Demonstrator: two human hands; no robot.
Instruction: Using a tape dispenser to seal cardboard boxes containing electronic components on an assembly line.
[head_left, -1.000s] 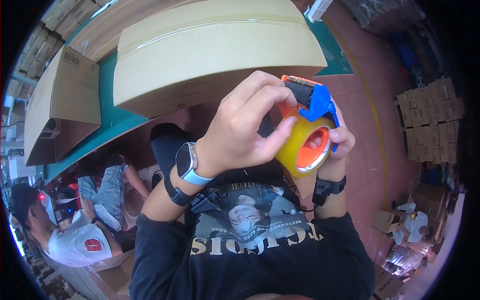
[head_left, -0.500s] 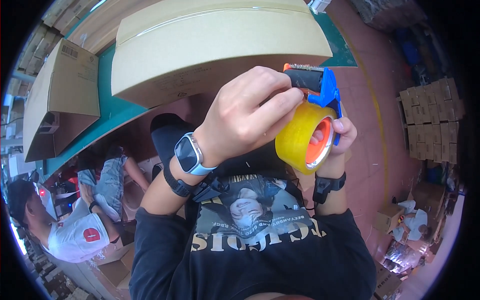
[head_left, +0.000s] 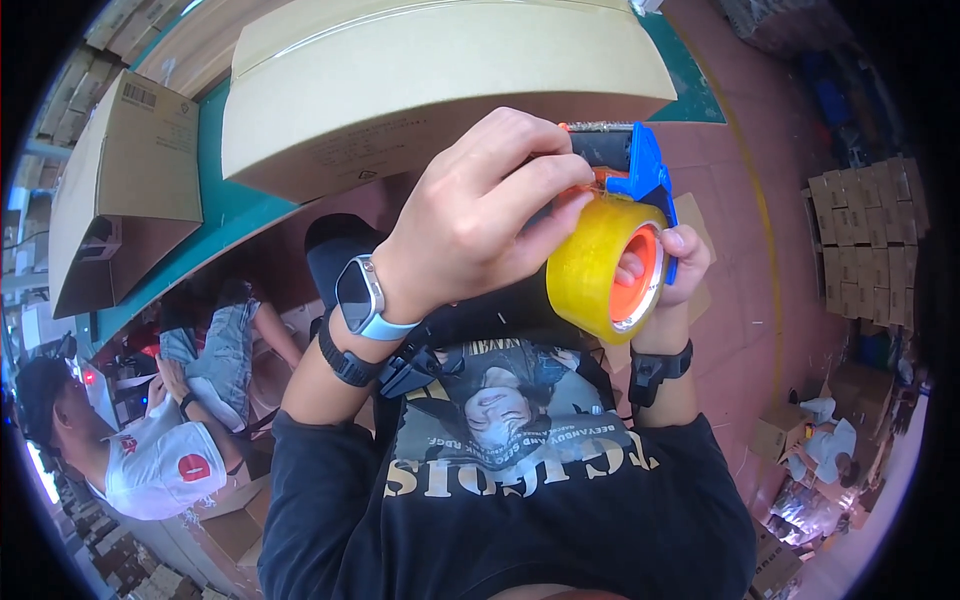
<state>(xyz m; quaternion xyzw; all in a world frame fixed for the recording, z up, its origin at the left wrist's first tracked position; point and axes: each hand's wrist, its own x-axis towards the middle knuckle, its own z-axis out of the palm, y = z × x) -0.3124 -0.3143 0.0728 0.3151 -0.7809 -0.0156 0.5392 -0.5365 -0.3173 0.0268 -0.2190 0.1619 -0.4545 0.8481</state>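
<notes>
My right hand [head_left: 686, 262] grips a blue and orange tape dispenser [head_left: 650, 165] by its side frame, some fingers reaching through the orange hub. A wide roll of yellow packing tape [head_left: 585, 270] sits on that hub, and a dark roller with a toothed edge lies above it. My left hand [head_left: 485, 205], with a watch on its wrist, is closed at the top of the roll, thumb and fingertips pinching at the tape beneath the roller. Whatever strip lies between those fingertips is mostly hidden. Just beyond both hands stands a large brown carton [head_left: 420, 95].
The carton rests on a green-topped table [head_left: 235, 205]; an open carton [head_left: 140, 190] stands at its left. A co-worker [head_left: 165, 455] sits at the lower left, another person [head_left: 828, 450] is at the lower right. Stacked cartons [head_left: 865, 235] line the right side.
My left hand has shifted slightly left and up, its thumb now showing against the roll. The dispenser and tape roll have moved a little to the left.
</notes>
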